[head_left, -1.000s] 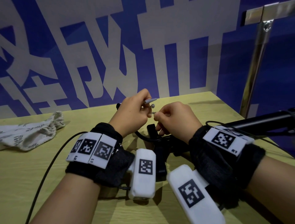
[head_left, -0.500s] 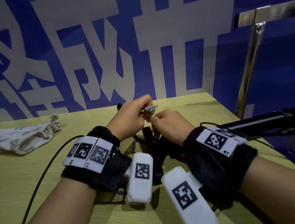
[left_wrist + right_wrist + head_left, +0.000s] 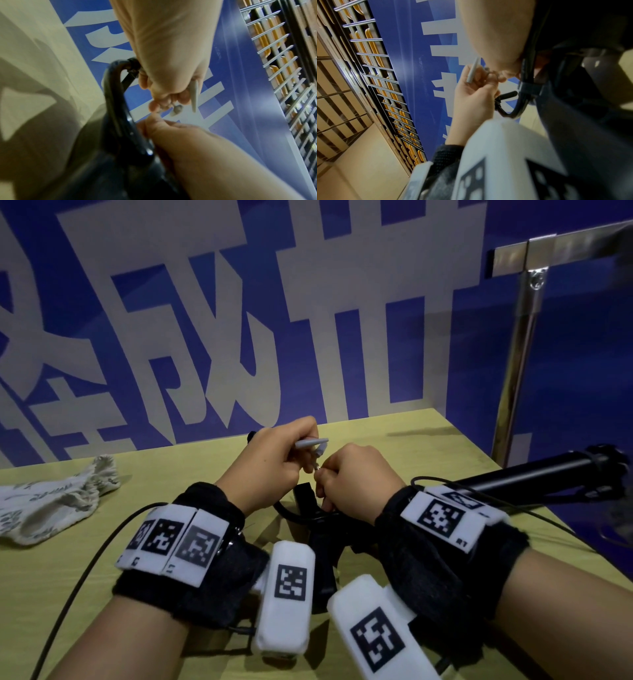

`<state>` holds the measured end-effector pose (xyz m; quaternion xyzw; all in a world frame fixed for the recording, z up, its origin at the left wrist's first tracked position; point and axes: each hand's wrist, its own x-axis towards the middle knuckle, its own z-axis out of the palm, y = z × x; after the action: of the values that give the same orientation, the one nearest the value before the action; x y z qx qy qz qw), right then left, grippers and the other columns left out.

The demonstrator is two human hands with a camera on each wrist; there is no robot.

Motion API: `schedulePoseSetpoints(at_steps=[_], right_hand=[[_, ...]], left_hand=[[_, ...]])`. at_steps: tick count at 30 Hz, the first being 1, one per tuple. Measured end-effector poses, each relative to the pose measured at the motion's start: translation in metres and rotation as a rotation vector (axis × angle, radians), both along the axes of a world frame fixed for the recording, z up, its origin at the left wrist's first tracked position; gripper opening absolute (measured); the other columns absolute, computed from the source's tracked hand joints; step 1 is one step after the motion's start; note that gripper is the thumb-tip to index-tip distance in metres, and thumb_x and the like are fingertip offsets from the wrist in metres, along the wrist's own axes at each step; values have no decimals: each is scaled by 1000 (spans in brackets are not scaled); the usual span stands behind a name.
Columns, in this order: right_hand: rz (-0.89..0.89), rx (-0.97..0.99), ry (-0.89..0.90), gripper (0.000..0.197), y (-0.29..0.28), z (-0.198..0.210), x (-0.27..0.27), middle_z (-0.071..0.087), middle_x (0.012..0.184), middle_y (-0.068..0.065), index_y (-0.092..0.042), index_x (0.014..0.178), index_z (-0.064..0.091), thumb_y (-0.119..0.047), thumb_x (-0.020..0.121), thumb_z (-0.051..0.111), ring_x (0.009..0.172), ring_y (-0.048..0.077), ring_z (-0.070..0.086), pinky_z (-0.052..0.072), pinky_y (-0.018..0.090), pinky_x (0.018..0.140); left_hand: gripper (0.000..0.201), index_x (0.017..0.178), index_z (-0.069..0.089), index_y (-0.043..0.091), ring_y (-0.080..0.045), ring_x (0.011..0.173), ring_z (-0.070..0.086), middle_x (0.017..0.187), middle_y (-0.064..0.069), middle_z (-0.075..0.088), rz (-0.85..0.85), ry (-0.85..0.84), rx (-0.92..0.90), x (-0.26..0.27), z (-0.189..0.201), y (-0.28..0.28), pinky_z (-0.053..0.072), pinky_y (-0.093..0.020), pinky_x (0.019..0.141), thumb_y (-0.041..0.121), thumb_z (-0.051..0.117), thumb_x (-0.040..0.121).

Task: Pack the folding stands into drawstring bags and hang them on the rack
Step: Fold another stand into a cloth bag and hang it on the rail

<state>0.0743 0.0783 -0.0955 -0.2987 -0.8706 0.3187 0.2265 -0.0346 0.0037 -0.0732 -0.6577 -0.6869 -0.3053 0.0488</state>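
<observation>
The cloth bag (image 3: 51, 505) lies flat at the surface's left edge, untouched. Mid-surface, the hands have drawn together since a second ago: the left hand (image 3: 270, 463) pinches grey cord tips (image 3: 310, 444), and the right hand (image 3: 356, 477), which held off then, now pinches the cord just under them. The black stand (image 3: 320, 546) lies beneath both, so bagging looks unstarted. A second stand (image 3: 534, 474) lies at the right edge. The wall's large white characters are cropped, unreadable.

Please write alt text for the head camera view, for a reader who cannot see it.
Two hands, the left hand and right hand, pinch small grey cord ends above a black folding stand on a yellow table; a printed drawstring bag lies far left.
</observation>
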Motion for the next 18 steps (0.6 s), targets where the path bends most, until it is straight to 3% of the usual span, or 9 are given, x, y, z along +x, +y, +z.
schedulePoseSetpoints(at_steps=[2,6,8,10,13,18], right_hand=[[7,22,8,28,1,0,-1,68,95,18,-2,93,68,-20,95,46,93,30,63,51,38,86],[49,23,15,31,2,-1,-2,67,93,18,-1,88,65,-25,95,47,90,30,63,51,37,83],[70,37,15,26,2,-1,0,67,93,17,-4,82,63,-22,94,47,90,30,62,51,34,79],[77,48,28,22,0,0,2,68,95,16,-6,92,65,-18,92,47,91,29,62,51,34,79],[67,43,78,21,0,0,3,69,97,12,-13,104,64,-22,91,51,91,25,63,52,35,83],[83,67,94,25,1,-1,2,71,91,11,-10,96,68,-32,91,55,89,24,63,47,30,77]], left_hand=[[41,72,43,25,8,69,52,72,9,54,8,11,6,1,2,1,40,-3,61,-13,46,87],[35,74,43,23,6,70,55,72,10,57,34,-3,-12,0,-1,1,41,-5,60,-8,48,90],[26,79,43,18,13,64,54,73,5,57,52,-61,-15,-1,-3,0,38,-2,57,-4,47,93],[19,84,41,13,16,57,51,74,-2,56,69,-127,-28,-1,-4,0,37,-2,53,-2,44,95],[21,85,37,16,19,56,50,74,0,54,69,-196,-58,-3,-4,-1,37,-3,51,-1,41,96],[30,79,37,23,17,64,51,78,5,52,62,-171,-71,-1,-1,-2,37,-2,56,-2,44,94]])
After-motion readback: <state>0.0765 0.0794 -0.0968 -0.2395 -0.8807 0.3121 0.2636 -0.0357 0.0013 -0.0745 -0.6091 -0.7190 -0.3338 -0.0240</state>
